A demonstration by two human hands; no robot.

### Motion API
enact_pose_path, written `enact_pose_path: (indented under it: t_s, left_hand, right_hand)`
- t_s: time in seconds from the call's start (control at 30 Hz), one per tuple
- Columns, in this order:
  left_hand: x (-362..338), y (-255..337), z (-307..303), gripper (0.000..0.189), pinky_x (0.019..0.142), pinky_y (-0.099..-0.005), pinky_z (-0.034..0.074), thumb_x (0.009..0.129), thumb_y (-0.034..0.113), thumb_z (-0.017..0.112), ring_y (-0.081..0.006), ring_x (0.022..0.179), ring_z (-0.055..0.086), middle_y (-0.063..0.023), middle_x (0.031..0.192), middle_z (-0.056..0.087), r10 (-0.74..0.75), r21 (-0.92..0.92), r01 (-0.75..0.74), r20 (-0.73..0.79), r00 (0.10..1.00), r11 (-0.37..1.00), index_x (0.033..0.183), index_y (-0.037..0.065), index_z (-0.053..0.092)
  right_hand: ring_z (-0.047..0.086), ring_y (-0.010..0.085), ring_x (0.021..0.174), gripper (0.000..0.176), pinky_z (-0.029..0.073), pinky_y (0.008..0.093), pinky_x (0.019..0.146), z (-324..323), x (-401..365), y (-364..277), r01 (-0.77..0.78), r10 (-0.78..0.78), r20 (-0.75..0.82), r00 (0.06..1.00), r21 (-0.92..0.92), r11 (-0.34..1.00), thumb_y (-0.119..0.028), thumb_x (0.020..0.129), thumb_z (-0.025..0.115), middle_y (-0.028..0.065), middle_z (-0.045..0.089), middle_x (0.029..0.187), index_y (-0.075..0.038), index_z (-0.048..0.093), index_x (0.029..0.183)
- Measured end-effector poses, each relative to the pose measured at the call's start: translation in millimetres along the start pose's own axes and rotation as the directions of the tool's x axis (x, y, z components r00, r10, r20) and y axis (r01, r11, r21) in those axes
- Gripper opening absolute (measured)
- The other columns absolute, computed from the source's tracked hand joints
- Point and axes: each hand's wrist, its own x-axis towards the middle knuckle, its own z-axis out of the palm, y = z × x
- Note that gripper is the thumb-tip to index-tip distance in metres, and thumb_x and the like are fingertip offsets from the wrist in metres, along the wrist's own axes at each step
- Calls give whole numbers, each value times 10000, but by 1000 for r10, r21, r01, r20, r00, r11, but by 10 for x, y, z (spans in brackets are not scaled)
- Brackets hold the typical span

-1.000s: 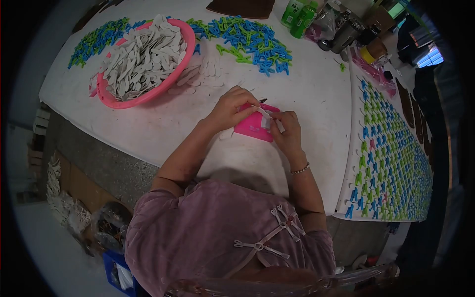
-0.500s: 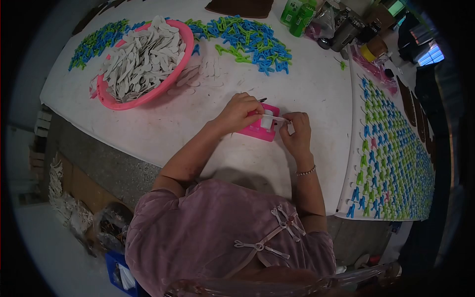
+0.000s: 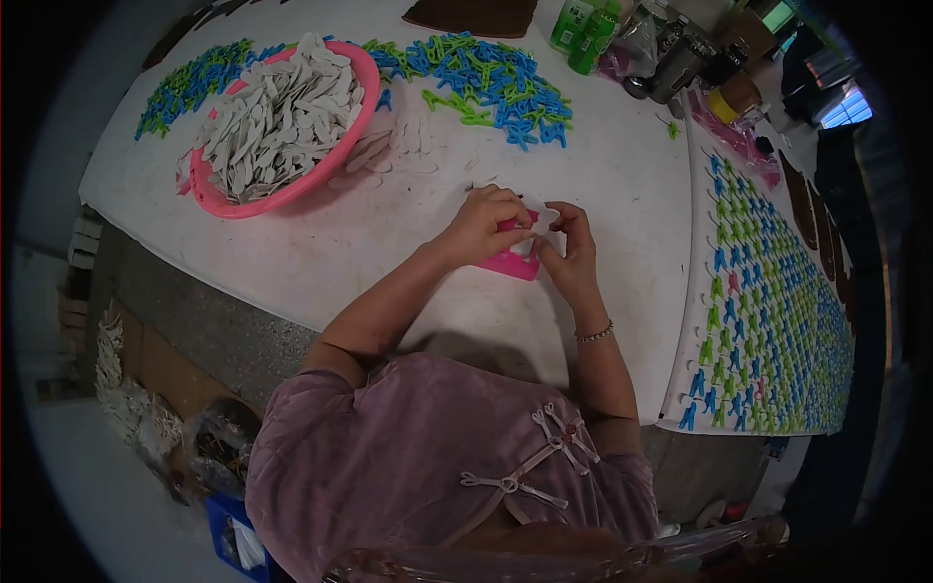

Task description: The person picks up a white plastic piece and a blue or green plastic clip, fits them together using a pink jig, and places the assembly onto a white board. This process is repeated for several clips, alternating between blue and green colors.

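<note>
A pink plastic holder (image 3: 513,264) with a white part in its middle lies on the table in front of me, partly covered by my hands. My left hand (image 3: 483,225) is over its left side, fingers curled and pressed together at the tips. Whatever they pinch is mostly hidden; only a small pale bit shows near the fingertips. Close by on the right, my right hand (image 3: 575,260) has its thumb and forefinger apart, the thumb reaching near the left fingertips. I see nothing clearly held in it.
A pink basin (image 3: 366,89) heaped with pale flat spoon-shaped pieces (image 3: 277,121) stands at the left. Blue and green clothespins (image 3: 501,83) lie piled at the back. More clothespins stand in rows on a board (image 3: 763,321) at right. Green bottles (image 3: 588,39) stand at the back.
The pale strip stretched between both hands is now mostly hidden. My left fingers have shifted slightly right and down over the holder, and my right forefinger has lifted away from the thumb.
</note>
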Motion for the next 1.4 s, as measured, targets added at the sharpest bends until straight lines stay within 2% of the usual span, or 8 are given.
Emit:
enact_pose_path:
  t_s: [0.13, 0.23, 0.33, 0.4, 0.9, 1.23, 1.33, 1.4]
  left_hand:
    - [12, 79, -57, 174, 758, -391, 436, 725, 146, 720, -264, 841, 577, -54, 893, 620, 46, 12, -46, -37, 998, 999, 869, 91, 639]
    - [53, 242, -168, 249, 805, -383, 426, 719, 129, 709, -253, 863, 571, -45, 897, 624, 4, -133, -17, -100, 995, 991, 944, 87, 611]
    - [40, 285, -246, 290, 872, -374, 391, 722, 121, 692, -234, 882, 563, -33, 884, 621, 27, -64, -33, -95, 995, 997, 992, 97, 590]
    - [22, 223, -269, 260, 925, -368, 346, 733, 134, 687, -212, 892, 557, -25, 888, 622, 8, 7, -8, -29, 1000, 1000, 977, 112, 598]
    - [-81, -13, -69, 229, 867, -362, 344, 724, 145, 677, -191, 846, 555, 10, 822, 613, -71, 66, 67, 59, 996, 996, 937, 134, 594]
    - [55, 54, 59, 228, 838, -364, 373, 717, 139, 679, -209, 829, 574, -10, 831, 629, -88, 4, 88, 115, 989, 996, 925, 118, 589]
    - [88, 60, 97, 249, 815, -370, 396, 708, 133, 687, -225, 801, 580, -20, 829, 631, -23, -30, 26, 96, 995, 999, 932, 104, 583]
    - [103, 71, 102, 272, 758, -357, 439, 706, 100, 697, -226, 775, 585, -47, 828, 629, -77, -107, 85, 78, 994, 991, 947, 77, 575]
  right_hand:
    - [509, 138, 890, 404, 420, 256, 843, 79, 11, 11, -45, 45, -15, 999, -16, 999, 41, 750, 609, 21, 546, 998, -38, 522, 1137]
    - [513, 149, 854, 387, 439, 272, 804, 123, 18, 95, 58, -60, -8, 998, -154, 986, 37, 752, 609, 39, 543, 965, -26, 518, 1123]
    - [521, 168, 828, 351, 453, 288, 775, 140, 29, 117, 137, -139, 11, 990, -262, 955, 34, 756, 609, 69, 542, 936, -17, 526, 1094]
    - [528, 257, 770, 357, 441, 374, 680, 125, 49, 118, 283, -287, 46, 957, -380, 881, 21, 714, 604, 113, 561, 864, -38, 549, 1062]
    - [537, 269, 830, 302, 437, 391, 759, -116, -72, 116, 225, -194, 116, 974, -576, 786, -6, 705, 626, 104, 579, 875, -34, 561, 999]
    - [525, 272, 803, 361, 400, 391, 770, -244, 1, -301, 266, -289, 52, 956, -570, 777, 14, 665, 620, 89, 576, 875, -58, 571, 1016]
    - [537, 267, 844, 363, 415, 381, 798, -242, 73, -424, 326, -308, 134, 942, -589, 740, 7, 677, 635, 96, 572, 899, -54, 570, 1029]
    - [547, 212, 878, 385, 451, 330, 801, -237, 147, -465, 286, -251, 141, 958, -373, 883, 24, 727, 613, 86, 582, 935, -47, 553, 1100]
